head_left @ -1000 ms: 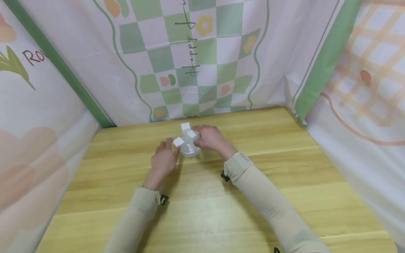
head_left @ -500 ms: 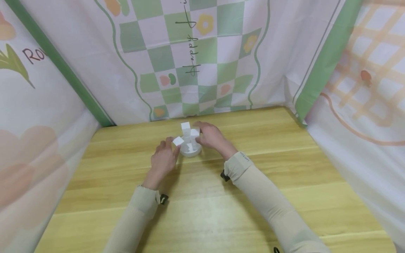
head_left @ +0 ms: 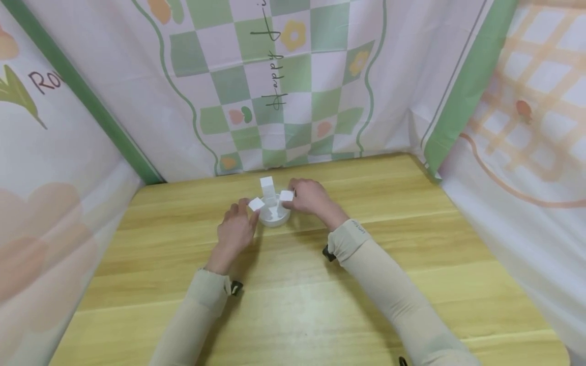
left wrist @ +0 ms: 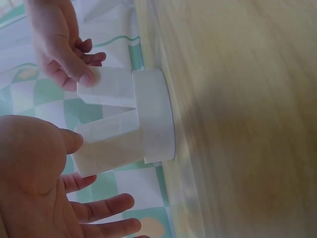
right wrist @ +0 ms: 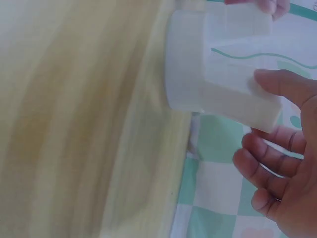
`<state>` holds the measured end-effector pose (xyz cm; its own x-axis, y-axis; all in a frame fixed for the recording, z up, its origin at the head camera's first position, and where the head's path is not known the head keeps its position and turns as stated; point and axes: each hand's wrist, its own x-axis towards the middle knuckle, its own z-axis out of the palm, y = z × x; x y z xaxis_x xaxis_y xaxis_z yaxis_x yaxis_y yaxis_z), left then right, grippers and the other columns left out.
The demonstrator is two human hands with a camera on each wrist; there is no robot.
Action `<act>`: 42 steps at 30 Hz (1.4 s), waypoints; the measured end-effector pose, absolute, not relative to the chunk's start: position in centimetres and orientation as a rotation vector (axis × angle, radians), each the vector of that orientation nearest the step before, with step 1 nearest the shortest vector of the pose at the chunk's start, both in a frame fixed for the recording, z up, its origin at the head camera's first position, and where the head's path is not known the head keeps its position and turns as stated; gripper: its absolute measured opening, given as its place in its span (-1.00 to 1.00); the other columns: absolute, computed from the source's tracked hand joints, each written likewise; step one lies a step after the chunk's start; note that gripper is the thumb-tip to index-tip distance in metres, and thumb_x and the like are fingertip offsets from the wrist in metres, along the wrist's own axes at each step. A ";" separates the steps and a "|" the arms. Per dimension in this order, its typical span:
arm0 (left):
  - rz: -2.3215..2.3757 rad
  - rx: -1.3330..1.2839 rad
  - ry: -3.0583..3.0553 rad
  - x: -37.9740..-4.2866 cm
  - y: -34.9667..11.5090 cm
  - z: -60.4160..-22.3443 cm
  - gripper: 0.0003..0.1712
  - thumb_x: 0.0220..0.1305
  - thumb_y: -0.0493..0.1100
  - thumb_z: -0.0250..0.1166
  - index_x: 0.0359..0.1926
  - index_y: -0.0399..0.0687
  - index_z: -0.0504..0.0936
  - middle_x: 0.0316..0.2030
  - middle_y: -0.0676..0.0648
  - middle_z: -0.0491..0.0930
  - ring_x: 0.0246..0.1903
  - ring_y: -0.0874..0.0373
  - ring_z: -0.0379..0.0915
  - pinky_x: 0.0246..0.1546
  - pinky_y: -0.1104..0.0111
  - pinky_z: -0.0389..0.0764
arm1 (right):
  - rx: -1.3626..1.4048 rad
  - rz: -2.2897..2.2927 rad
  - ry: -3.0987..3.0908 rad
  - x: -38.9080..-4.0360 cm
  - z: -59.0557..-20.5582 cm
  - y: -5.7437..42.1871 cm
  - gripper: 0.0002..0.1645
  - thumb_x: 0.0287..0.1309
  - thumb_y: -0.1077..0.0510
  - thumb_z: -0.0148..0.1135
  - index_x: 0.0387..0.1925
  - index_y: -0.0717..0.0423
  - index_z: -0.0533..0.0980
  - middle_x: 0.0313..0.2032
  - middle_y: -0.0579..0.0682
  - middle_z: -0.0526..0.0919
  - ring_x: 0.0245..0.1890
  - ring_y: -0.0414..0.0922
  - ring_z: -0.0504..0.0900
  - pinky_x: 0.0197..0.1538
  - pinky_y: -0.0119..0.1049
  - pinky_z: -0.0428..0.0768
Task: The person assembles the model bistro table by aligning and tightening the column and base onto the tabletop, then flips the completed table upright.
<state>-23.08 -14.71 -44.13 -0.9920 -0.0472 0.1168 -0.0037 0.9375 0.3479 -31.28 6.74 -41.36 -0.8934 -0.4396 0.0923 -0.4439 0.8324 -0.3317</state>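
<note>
A round white base (head_left: 274, 221) lies on the table, with three white rectangular blocks standing up from it. My left hand (head_left: 235, 232) pinches the top of the left block (left wrist: 111, 141) between thumb and index finger, its other fingers spread out. On the opposite side, my right hand (head_left: 313, 197) grips the upper end of the right block (right wrist: 242, 99), thumb on the near face and fingers behind. The back block (head_left: 267, 189) stands upright, untouched by either hand. Both held blocks meet the base (right wrist: 185, 59) at their lower ends; how they sit inside it is hidden.
A light wood-grain table (head_left: 293, 305) spreads around the base. Printed cloth curtains (head_left: 293, 91) hang behind the table and along both sides. A small dark object (head_left: 402, 361) shows at the bottom edge, beside the right sleeve.
The right block has moved outward to the right and turned, away from the back block. My right hand has shifted slightly right with it. My left hand keeps its hold.
</note>
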 end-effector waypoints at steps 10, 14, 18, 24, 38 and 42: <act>-0.511 0.036 -2.964 -23.1 -14.9 -44.2 -0.42 0.51 0.25 -0.05 0.33 0.02 0.25 -0.04 -0.25 0.52 -0.12 -0.19 0.55 -0.31 -0.03 0.66 | 0.954 0.356 -2.920 -30.3 -41.0 7.2 -0.31 0.13 0.04 0.36 0.32 0.02 0.43 0.08 0.17 0.65 0.01 0.09 0.66 0.08 -0.02 0.64; -0.507 0.040 -2.964 -23.1 -14.9 -44.1 -0.42 0.52 0.24 -0.06 0.33 0.01 0.26 -0.04 -0.24 0.53 -0.12 -0.18 0.55 -0.32 -0.03 0.66 | 0.988 0.334 -2.892 -30.4 -40.8 7.4 -0.35 0.15 0.01 0.40 0.27 0.02 0.48 0.04 0.14 0.70 -0.03 0.06 0.69 0.04 -0.04 0.65; -0.524 0.051 -2.968 -23.0 -14.9 -43.8 -0.42 0.51 0.24 -0.05 0.33 0.02 0.27 -0.04 -0.23 0.53 -0.12 -0.18 0.56 -0.33 -0.03 0.66 | 0.984 0.298 -2.899 -30.6 -40.5 7.5 -0.36 0.13 -0.05 0.43 0.24 -0.03 0.51 -0.13 0.06 0.75 -0.19 -0.05 0.71 -0.09 -0.09 0.65; -0.542 0.062 -2.977 -23.0 -14.7 -43.8 -0.41 0.50 0.25 -0.03 0.34 0.03 0.27 -0.01 -0.23 0.53 -0.10 -0.18 0.55 -0.29 -0.04 0.66 | 0.983 0.232 -2.888 -30.6 -40.3 7.6 -0.37 0.09 -0.08 0.47 0.21 -0.07 0.53 -0.27 0.00 0.75 -0.30 -0.10 0.68 -0.14 -0.10 0.63; -0.542 0.022 -2.950 -23.2 -15.1 -44.2 -0.40 0.49 0.28 -0.02 0.33 0.04 0.29 -0.03 -0.21 0.53 -0.13 -0.14 0.55 -0.34 0.04 0.65 | 0.926 0.610 -3.012 -30.5 -41.2 8.1 -0.33 0.18 -0.02 0.38 0.30 -0.03 0.42 -0.04 0.12 0.72 -0.11 -0.05 0.67 -0.04 -0.11 0.64; -0.549 -0.045 -2.925 -23.1 -15.5 -44.4 -0.38 0.47 0.27 0.02 0.32 -0.01 0.32 -0.05 -0.24 0.56 -0.17 -0.15 0.57 -0.39 0.08 0.65 | 0.900 0.679 -3.023 -30.7 -42.3 8.3 -0.34 0.15 -0.03 0.38 0.27 -0.04 0.44 -0.07 0.10 0.72 -0.12 -0.04 0.67 -0.05 -0.12 0.63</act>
<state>-23.13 -15.55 -44.38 -0.9860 -0.0011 0.1670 0.0596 0.9320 0.3577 -30.67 8.30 -42.26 -0.8410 -0.5397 0.0382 -0.5043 0.7562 -0.4170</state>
